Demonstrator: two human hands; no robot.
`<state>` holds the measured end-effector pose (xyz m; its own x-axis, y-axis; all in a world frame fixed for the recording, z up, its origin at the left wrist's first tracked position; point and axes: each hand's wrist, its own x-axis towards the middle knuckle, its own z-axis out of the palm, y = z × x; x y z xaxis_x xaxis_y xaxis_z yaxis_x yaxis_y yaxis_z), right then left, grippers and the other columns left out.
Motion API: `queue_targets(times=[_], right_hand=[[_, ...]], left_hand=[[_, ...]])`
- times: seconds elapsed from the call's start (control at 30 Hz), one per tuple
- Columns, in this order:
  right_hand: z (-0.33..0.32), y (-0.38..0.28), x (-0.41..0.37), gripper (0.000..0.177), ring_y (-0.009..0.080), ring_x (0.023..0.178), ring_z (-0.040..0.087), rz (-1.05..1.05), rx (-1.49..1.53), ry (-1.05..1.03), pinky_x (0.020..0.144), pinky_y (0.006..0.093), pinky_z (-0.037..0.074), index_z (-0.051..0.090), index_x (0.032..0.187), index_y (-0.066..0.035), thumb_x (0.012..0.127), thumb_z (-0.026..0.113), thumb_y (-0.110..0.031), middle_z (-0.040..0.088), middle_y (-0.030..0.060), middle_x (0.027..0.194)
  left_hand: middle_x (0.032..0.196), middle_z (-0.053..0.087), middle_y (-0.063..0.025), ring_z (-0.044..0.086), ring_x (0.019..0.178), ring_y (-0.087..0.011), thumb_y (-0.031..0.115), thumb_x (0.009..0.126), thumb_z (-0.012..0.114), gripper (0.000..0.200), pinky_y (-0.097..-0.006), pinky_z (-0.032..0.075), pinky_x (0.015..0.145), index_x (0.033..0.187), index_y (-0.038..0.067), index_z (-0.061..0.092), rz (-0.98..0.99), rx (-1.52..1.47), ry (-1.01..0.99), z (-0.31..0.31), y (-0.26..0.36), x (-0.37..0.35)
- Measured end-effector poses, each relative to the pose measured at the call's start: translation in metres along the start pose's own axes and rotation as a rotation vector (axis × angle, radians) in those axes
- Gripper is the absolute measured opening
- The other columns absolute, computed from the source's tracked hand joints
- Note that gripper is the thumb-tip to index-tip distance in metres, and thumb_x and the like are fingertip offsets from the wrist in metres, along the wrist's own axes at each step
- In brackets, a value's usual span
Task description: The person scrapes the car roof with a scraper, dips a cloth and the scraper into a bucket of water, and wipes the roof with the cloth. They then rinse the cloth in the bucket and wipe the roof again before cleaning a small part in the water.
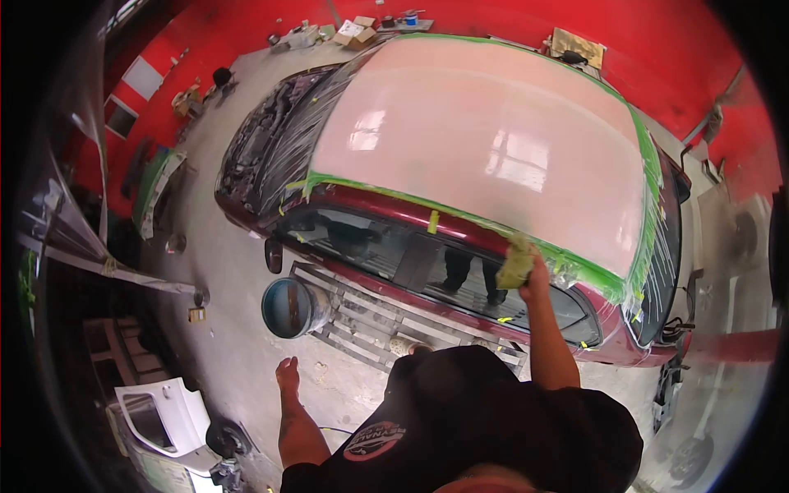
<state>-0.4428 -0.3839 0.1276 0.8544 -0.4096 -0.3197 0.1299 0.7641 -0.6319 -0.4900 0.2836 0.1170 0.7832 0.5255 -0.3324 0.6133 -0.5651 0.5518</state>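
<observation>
You are pressing a yellow-green cloth (516, 263) against the near edge of a red car (386, 205), just above its side windows. Your right hand (538, 279) is wrapping its fingers tightly around the cloth, with the arm reaching up and forward from your black shirt (493, 419). The cloth is touching the rim where the dull, pale pink roof (477, 140) is meeting a band of green masking tape (596, 275), and the same tape is running along the roof's far and right-hand edges.

Your left hand (288, 374) is hanging low and well apart from the car, its fingers loosely spread and gripping nothing, over the grey concrete floor (230, 246).

A blue bucket (289, 308) is sitting between that hand and the car, just beside a metal grating platform (362, 316) lying along the car's side. A loose white car door (160, 419) is resting at lower left. Cardboard boxes (355, 33) are sitting by the red wall (657, 41) beyond the car, whose bonnet area (267, 135) is standing open.
</observation>
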Motion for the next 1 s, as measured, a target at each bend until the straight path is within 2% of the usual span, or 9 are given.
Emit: queue_targets(times=[0.17,0.23,0.47,0.57,0.6,0.73,0.87,0.9,1.0], right_hand=[[0.124,0.116,-0.004,0.034,0.0212,0.089,0.061,0.311,-0.042,-0.219,0.077,0.0357,0.051,0.053,0.119,-0.007,0.088,0.044,-0.014,0.061,0.0088,0.104],[0.181,0.162,-0.019,0.033,0.0219,0.087,0.061,0.358,-0.047,-0.069,0.074,0.0367,0.051,0.053,0.119,-0.005,0.088,0.044,-0.012,0.061,0.0092,0.100],[0.295,0.316,-0.032,0.032,0.0235,0.083,0.060,0.590,-0.211,-0.366,0.071,0.0387,0.052,0.050,0.124,-0.008,0.093,0.043,-0.016,0.060,0.0095,0.100],[0.344,0.360,-0.038,0.027,0.0221,0.081,0.060,0.593,-0.393,-0.393,0.070,0.0377,0.051,0.055,0.117,-0.008,0.094,0.045,-0.018,0.060,0.0087,0.097],[0.362,0.377,-0.046,0.025,0.0214,0.079,0.060,0.567,-0.499,-0.379,0.069,0.0370,0.051,0.058,0.113,-0.008,0.094,0.046,-0.020,0.061,0.0085,0.095],[0.414,0.424,-0.065,0.023,0.0200,0.085,0.061,0.670,-0.475,-0.606,0.074,0.0376,0.052,0.060,0.101,-0.007,0.097,0.043,-0.022,0.062,0.0082,0.095],[0.441,0.479,-0.060,0.020,0.0192,0.087,0.062,0.773,-0.558,-0.693,0.078,0.0348,0.051,0.058,0.106,-0.006,0.096,0.048,-0.020,0.062,0.0059,0.097],[0.441,0.504,-0.053,0.023,0.0188,0.091,0.059,0.795,-0.610,-0.715,0.079,0.0353,0.050,0.058,0.110,-0.009,0.096,0.045,-0.022,0.060,0.0061,0.103],[0.447,0.563,-0.042,0.026,0.0178,0.085,0.061,0.947,-0.681,-1.006,0.077,0.0356,0.051,0.059,0.105,-0.009,0.096,0.043,-0.027,0.062,0.0035,0.096]], left_hand=[[0.120,0.060,-0.0201,0.056,0.113,-0.0293,0.029,0.089,0.060,0.048,-0.0350,0.041,0.098,0.120,-0.006,0.056,-0.002,0.008,-0.155,-0.026,-0.014,0.019],[0.120,0.060,-0.0201,0.057,0.112,-0.0291,0.029,0.089,0.060,0.047,-0.0349,0.041,0.098,0.120,-0.006,0.056,-0.016,0.000,-0.149,-0.033,-0.047,0.027],[0.119,0.061,-0.0204,0.056,0.113,-0.0280,0.028,0.090,0.060,0.043,-0.0347,0.041,0.098,0.119,-0.005,0.057,-0.251,-0.266,-0.093,-0.020,-0.161,-0.027],[0.106,0.066,-0.0163,0.063,0.093,-0.0229,0.027,0.088,0.063,0.043,-0.0339,0.050,0.080,0.119,-0.002,0.058,-0.489,-0.399,-0.004,-0.007,-0.180,-0.094],[0.098,0.067,-0.0138,0.063,0.082,-0.0197,0.027,0.087,0.064,0.043,-0.0312,0.051,0.070,0.120,0.000,0.058,-0.576,-0.454,0.060,0.004,-0.190,-0.117],[0.083,0.066,-0.0094,0.058,0.069,-0.0152,0.028,0.087,0.063,0.037,-0.0300,0.046,0.059,0.108,-0.002,0.065,-0.714,-0.601,0.173,0.054,-0.218,-0.221],[0.068,0.057,-0.0021,0.046,0.053,-0.0103,0.029,0.085,0.063,0.034,-0.0282,0.039,0.050,0.099,-0.002,0.067,-1.066,-0.792,0.320,0.080,-0.154,-0.282],[0.076,0.064,-0.0085,0.057,0.063,-0.0162,0.031,0.084,0.063,0.040,-0.0310,0.046,0.059,0.102,-0.004,0.066,-1.115,-0.835,0.322,0.100,-0.160,-0.296],[0.101,0.066,-0.0214,0.063,0.097,-0.0300,0.037,0.082,0.061,0.051,-0.0370,0.048,0.084,0.110,-0.006,0.062,-1.164,-0.765,0.383,0.155,-0.163,-0.313]])
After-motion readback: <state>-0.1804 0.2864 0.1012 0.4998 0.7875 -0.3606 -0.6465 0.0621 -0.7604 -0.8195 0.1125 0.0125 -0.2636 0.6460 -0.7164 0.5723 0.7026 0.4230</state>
